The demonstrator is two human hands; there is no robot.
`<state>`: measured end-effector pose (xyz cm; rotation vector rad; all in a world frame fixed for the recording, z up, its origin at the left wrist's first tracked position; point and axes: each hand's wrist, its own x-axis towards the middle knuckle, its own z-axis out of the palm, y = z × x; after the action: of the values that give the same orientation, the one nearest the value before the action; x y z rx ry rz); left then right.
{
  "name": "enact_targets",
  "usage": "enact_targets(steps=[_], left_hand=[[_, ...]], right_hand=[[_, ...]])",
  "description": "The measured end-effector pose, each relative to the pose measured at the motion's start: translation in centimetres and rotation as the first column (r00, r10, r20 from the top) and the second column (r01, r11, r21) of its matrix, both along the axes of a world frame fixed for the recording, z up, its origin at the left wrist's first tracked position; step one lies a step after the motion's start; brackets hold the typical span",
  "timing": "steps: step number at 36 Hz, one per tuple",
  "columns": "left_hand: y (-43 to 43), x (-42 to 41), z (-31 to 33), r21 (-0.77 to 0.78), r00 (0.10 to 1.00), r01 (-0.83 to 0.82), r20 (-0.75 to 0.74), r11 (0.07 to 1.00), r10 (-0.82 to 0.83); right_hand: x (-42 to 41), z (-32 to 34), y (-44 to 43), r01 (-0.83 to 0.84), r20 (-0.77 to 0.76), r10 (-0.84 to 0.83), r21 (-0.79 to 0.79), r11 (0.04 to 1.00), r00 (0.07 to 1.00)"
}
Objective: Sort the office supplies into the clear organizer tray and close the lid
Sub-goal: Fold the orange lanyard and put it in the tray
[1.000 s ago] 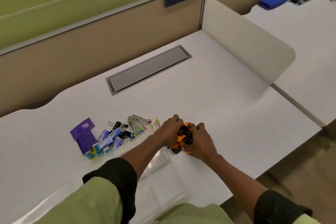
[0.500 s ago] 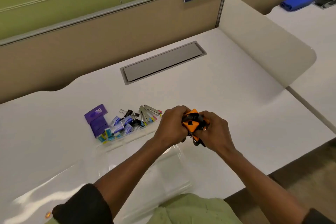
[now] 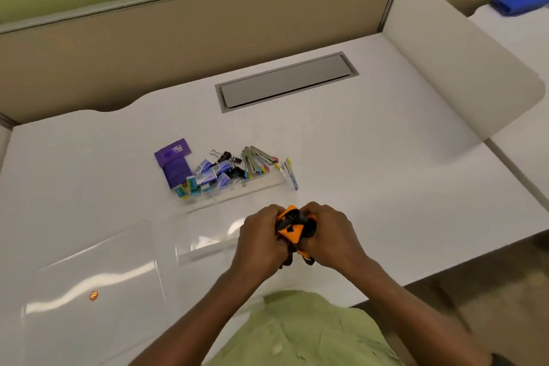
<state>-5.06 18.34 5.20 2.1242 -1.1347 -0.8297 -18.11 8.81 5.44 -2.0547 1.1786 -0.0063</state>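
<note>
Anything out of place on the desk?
One silver clip lies slanted at the clear tray's right end, seemingly outside it, apart from the other silver clips. Nothing else stands out.

Light was bright and even, probably from overhead office fixtures. White glare streaked the flat clear plastic lid (image 3: 98,273) at the near left. It also washed over the clear plastic organizer tray (image 3: 208,238), leaving its walls hard to trace. The curved cream divider panel (image 3: 463,68) threw a soft grey shadow on the glossy white desk (image 3: 386,172). Straight edges bowed near the borders, as wide lenses do. The crumpled blue object (image 3: 520,1) far right was smeared. The orange and black plastic object (image 3: 289,230), gripped by the left hand (image 3: 261,235) and right hand (image 3: 329,235), looked slightly soft.
</note>
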Motion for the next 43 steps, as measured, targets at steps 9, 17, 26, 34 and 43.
enact_targets(steps=[9, 17, 26, 34, 43], left_hand=[[1.7, -0.7, -2.0, 0.195, 0.97, 0.208, 0.084, 0.959, -0.227], [3.3, 0.1, -2.6, 0.079, 0.939, 0.211, 0.262, 0.974, -0.224], [3.2, -0.7, -4.7, 0.127, 0.841, 0.398, 0.344, 0.908, -0.417], [2.1, -0.3, -5.1, 0.143, 0.874, 0.38, 0.269, 0.914, -0.405], [2.8, 1.2, -5.4, 0.103, 0.834, 0.379, 0.392, 0.92, -0.388]], right_hand=[[-0.7, -1.2, 0.8, -0.094, -0.072, 0.093, -0.002, 0.996, 0.993], [-1.7, -1.9, 2.1, -0.223, -0.102, 0.207, -0.179, 0.958, 0.973], [-1.1, -4.0, 4.0, -0.497, -0.278, 0.427, -0.274, 0.823, 0.86], [-1.2, -3.3, 3.4, -0.429, -0.219, 0.378, -0.276, 0.86, 0.899], [-1.3, -4.0, 2.2, -0.58, -0.261, 0.518, -0.348, 0.736, 0.814]])
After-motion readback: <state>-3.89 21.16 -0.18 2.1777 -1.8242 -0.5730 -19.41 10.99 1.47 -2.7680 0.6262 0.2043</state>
